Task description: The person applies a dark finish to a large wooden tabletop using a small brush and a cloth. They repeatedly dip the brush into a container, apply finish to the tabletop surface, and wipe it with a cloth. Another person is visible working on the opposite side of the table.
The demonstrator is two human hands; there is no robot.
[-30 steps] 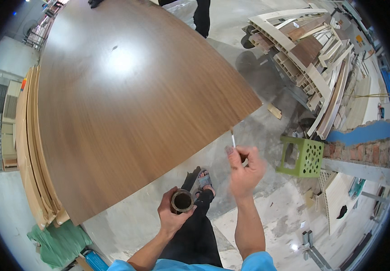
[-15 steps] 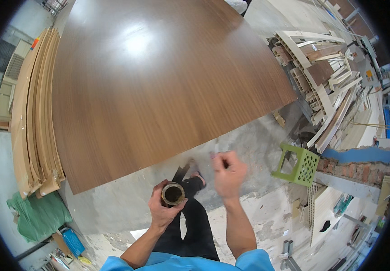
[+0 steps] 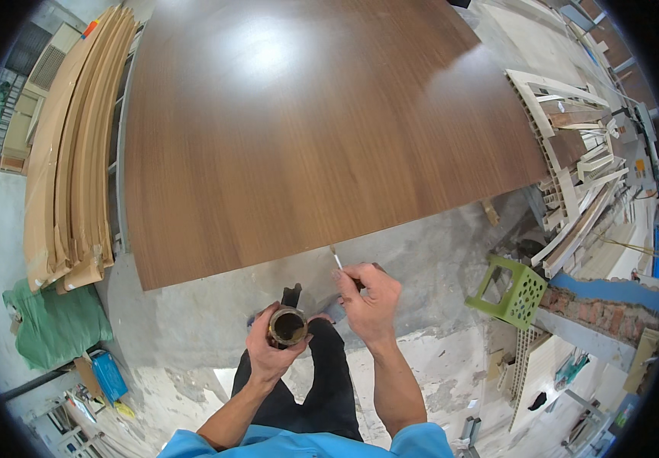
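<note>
A small round jar with dark brown contents (image 3: 289, 327) is in my left hand (image 3: 265, 345), its open mouth facing up. The fingers and thumb of that hand wrap round its sides. My right hand (image 3: 371, 300) pinches a thin brush (image 3: 337, 259) with a pale stem and a small brownish tip. The tip is at the near edge of a large brown wood-grain board (image 3: 299, 168); whether it touches the edge I cannot tell. Most of the brush's handle is hidden in my fingers.
Flat cardboard-wrapped panels (image 3: 77, 153) stand on edge left of the board, with a green sheet (image 3: 58, 324) and a blue container (image 3: 108, 376) nearer. At right are a green plastic stool (image 3: 509, 294), a pile of offcut strips (image 3: 574, 160) and a broken brick ledge (image 3: 604, 313).
My right hand, blurred before, has moved left and toward the board, and the brush tip has come to its near edge. The jar stays in my left hand. The view has shifted.
</note>
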